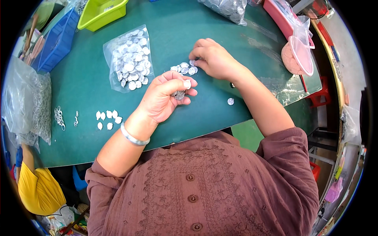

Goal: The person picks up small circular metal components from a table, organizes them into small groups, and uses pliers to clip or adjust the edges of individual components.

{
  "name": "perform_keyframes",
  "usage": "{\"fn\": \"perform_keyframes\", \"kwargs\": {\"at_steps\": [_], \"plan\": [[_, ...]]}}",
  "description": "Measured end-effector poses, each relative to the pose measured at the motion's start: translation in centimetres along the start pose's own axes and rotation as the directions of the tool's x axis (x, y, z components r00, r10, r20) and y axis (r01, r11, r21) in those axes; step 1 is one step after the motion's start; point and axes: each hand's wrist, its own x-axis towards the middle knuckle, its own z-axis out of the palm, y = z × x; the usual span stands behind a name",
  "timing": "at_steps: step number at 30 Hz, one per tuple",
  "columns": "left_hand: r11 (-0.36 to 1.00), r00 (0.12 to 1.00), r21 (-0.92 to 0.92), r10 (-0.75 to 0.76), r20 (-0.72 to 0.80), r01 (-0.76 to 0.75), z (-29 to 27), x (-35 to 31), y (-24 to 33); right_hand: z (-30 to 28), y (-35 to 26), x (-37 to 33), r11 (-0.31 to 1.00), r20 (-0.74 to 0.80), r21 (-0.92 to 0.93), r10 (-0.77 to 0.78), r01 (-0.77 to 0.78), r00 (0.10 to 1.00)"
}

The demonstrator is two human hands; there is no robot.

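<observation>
Head view shows our left hand [165,98] curled narrow over the green table [86,78], pinching a few small silver discs [180,94] between thumb and fingertips, while our right hand [214,59] lies fingers-down on a loose cluster of discs [184,69] just beyond. We judge these pieces light, stiff and slippery, best nipped at the rim or slid to the fingertips. Farther left sit a clear bag of discs [130,59], a row of white pieces [108,118] and some small rings [59,117].
</observation>
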Motion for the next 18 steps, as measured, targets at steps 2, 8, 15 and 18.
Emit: {"fn": "perform_keyframes", "kwargs": {"at_steps": [2,8,15,18], "plan": [[1.000,0.999,-0.004,0.015,0.043,-0.015,-0.2,0.1,-0.1,0.1,0.2,0.0,1.000,-0.035,0.006,-0.005,0.005,0.999],[0.999,1.000,-0.026,-0.020,-0.014,0.020,-0.2,0.2,0.0,-0.7,-1.9,-1.0,0.871,-0.092,0.475,0.191,-0.126,0.977],[0.997,0.996,-0.038,-0.067,-0.063,0.065,-0.3,0.4,-0.3,-2.0,-4.7,-2.0,0.881,-0.131,0.471,0.102,-0.029,0.986],[0.995,0.995,-0.018,-0.096,-0.033,0.095,-0.2,0.3,-0.3,-1.9,-5.2,-2.1,0.918,-0.186,0.394,0.040,0.037,0.982]]}}
